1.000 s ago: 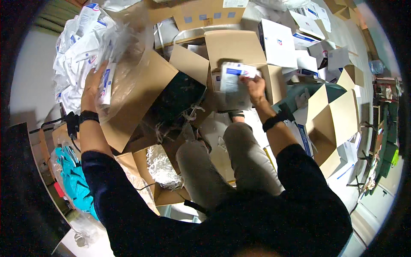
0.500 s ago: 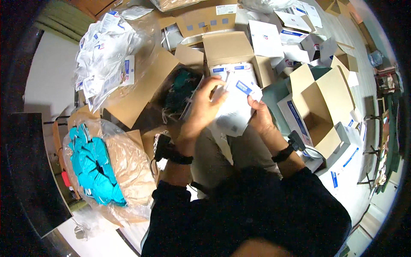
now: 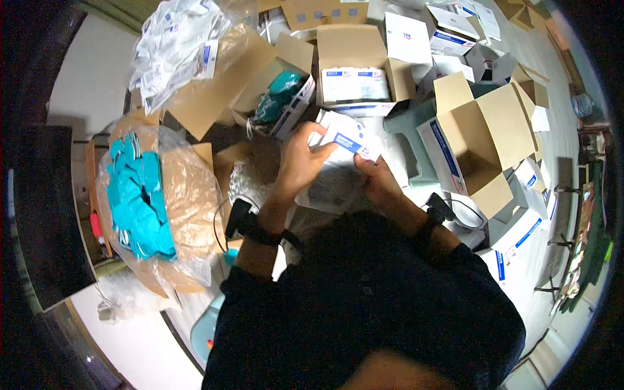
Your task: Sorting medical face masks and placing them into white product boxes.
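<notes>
White flat packets (image 3: 349, 142) with a blue label strip are held between my two hands, in front of an open carton. My left hand (image 3: 304, 158) is closed on their left edge, thumb on top. My right hand (image 3: 379, 179) pinches their lower right corner. How many packets are in the grip I cannot tell. Under them a larger whitish sheet or pouch (image 3: 329, 193) hangs over my lap. The open carton (image 3: 365, 109) just beyond holds similar packets standing in a row. To its left, another open carton (image 3: 302, 108) contains teal bundles (image 3: 277, 95).
A clear bag with teal bundles (image 3: 140, 201) stands at left. White printed wrappers (image 3: 175, 49) are heaped at far left. At right an open brown-lined carton (image 3: 478, 156) rests by a grey-green stool (image 3: 416, 146). More white boxes (image 3: 448, 32) lie beyond.
My view has tipped down and my body leans forward. The packets have come out from over the carton, nearer to me, exposing the row inside it. Both hands keep their grip.
</notes>
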Demonstrator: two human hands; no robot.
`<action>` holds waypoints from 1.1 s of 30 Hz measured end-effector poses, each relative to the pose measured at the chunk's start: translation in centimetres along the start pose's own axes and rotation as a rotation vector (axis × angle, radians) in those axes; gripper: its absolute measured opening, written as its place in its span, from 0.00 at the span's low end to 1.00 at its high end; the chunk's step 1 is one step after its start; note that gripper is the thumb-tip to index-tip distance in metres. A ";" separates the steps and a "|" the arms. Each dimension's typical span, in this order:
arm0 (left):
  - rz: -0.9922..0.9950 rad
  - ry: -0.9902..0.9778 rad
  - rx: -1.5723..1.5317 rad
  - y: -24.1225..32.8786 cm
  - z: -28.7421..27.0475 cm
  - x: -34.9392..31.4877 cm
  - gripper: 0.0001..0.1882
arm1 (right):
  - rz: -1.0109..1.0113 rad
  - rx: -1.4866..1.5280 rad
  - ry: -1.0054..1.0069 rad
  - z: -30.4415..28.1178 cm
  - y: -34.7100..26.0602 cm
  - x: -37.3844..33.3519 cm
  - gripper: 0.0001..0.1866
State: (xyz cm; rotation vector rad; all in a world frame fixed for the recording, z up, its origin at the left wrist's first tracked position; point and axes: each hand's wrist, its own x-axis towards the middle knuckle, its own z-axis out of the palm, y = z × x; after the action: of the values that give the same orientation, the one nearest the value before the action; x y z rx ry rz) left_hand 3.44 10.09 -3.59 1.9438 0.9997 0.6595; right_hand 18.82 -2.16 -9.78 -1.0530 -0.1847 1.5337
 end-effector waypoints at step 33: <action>0.325 0.156 0.054 3.7 1.3 -11.2 0.04 | -0.356 -1.095 0.426 -4.2 1.7 5.0 0.14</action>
State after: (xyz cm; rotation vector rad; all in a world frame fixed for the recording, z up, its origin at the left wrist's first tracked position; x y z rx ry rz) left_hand -0.27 -1.09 -1.92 2.1509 0.8053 0.9884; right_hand 21.13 -0.15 -15.82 -2.0292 -0.9226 0.7887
